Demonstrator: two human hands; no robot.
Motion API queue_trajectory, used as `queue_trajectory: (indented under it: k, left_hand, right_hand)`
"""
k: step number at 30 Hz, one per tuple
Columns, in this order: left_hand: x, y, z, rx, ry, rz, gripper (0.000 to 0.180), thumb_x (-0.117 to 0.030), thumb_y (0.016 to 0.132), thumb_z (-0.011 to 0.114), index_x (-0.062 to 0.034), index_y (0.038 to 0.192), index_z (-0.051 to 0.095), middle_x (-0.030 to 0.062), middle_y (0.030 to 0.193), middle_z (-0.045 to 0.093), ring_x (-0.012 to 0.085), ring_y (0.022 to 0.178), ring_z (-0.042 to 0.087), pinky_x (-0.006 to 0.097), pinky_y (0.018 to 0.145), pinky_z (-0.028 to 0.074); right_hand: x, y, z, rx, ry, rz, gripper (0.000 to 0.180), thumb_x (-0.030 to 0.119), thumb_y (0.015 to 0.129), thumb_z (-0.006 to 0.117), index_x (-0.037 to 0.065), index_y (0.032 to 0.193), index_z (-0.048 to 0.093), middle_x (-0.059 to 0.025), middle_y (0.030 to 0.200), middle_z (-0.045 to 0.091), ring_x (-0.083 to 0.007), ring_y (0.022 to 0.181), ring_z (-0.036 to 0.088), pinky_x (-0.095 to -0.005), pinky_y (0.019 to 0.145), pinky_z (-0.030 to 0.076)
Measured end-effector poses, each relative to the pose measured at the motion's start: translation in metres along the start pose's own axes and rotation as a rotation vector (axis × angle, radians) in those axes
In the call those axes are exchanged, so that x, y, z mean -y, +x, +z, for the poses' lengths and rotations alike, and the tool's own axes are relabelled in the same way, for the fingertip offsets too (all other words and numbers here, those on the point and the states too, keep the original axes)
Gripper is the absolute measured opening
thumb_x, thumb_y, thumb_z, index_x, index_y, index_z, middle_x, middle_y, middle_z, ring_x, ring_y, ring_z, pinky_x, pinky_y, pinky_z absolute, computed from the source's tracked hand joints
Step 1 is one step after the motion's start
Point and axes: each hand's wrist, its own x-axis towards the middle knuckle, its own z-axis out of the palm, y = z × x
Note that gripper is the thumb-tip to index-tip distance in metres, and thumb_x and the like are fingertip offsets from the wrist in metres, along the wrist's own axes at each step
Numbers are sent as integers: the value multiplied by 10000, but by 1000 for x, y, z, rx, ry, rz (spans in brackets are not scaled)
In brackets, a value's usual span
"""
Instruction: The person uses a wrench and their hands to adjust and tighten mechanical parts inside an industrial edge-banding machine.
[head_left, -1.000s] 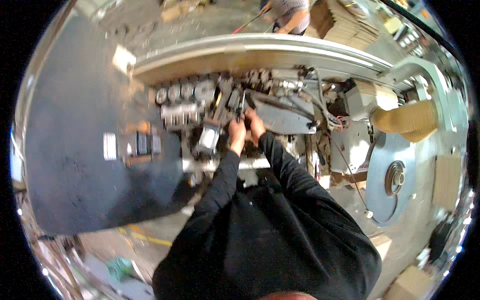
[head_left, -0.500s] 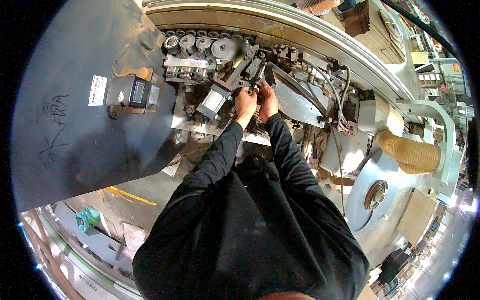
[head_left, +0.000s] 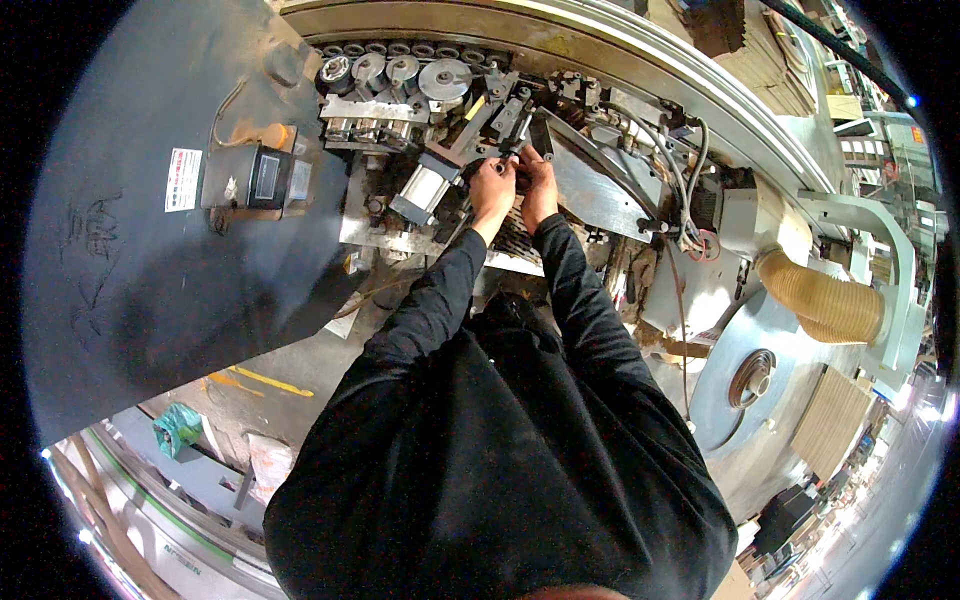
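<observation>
Both my hands are close together inside an opened machine, with dark sleeves reaching up to them. My left hand (head_left: 492, 194) is closed, its fingers curled round a small dark part beside a silver pneumatic cylinder (head_left: 421, 190). Just to its right, my right hand (head_left: 538, 186) is closed too, thumb and fingers pinched near the lower end of a dark metal bracket (head_left: 516, 118). What its fingertips hold is hidden. A flat grey metal plate (head_left: 597, 197) slants away to the right of my right hand. Beneath the hands lies a dark ribbed block (head_left: 511, 232).
Round metal rollers (head_left: 444, 79) stand in a row at the back left. A large dark panel (head_left: 120, 270) fills the left side, with a small motor box (head_left: 262, 178) on it. Hoses (head_left: 694, 180), a tan duct (head_left: 800, 297) and a large grey disc (head_left: 722, 390) are on the right.
My view has shifted slightly, so the machine sits a little differently in the picture. Both hands stay at the same spot by the bracket, with only small finger movement.
</observation>
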Motion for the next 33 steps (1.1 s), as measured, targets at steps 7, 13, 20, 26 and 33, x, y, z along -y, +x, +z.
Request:
queue_trajectory:
  k: [7, 13, 20, 26, 33]
  left_hand:
    - [10, 4, 11, 17, -136, 98, 466, -448, 992, 670, 7, 1066, 740, 236, 1008, 757, 415, 974, 727, 481, 833, 548]
    - [-3, -3, 4, 44, -51, 63, 405, -375, 1043, 595, 14, 1105, 692, 261, 1036, 730, 449, 989, 691, 521, 835, 530]
    - [-7, -3, -5, 151, -49, 31, 389, -336, 1065, 551, 41, 1100, 639, 288, 1068, 684, 451, 997, 662, 529, 835, 497]
    - [-8, -1, 6, -2, 11, 127, 411, -425, 1043, 577, -28, 1028, 686, 222, 974, 735, 460, 960, 688, 530, 816, 519]
    - [-3, 2, 4, -15, 32, 95, 426, -415, 1050, 571, -7, 1073, 692, 246, 1019, 732, 458, 966, 691, 527, 818, 526]
  right_hand:
    - [-12, 0, -4, -42, 155, 65, 467, 316, 1017, 527, 100, 1426, 590, -67, 1258, 683, -222, 1138, 625, -384, 1044, 443]
    - [24, -20, 27, -163, 275, 120, 415, 316, 1014, 552, 31, 1314, 575, -91, 1147, 660, -213, 1066, 628, -394, 1030, 465]
    - [16, -17, 22, -29, 456, 125, 272, 311, 1011, 567, 76, 1139, 611, -24, 1062, 666, -190, 1035, 628, -374, 982, 471]
    - [4, -5, 5, -99, 274, 130, 591, 347, 1021, 539, 46, 1527, 481, -72, 1440, 573, -219, 1316, 510, -409, 1193, 300]
    - [24, -16, 19, -47, 248, 162, 671, 284, 962, 530, 0, 1559, 418, -78, 1476, 547, -210, 1302, 506, -378, 1177, 315]
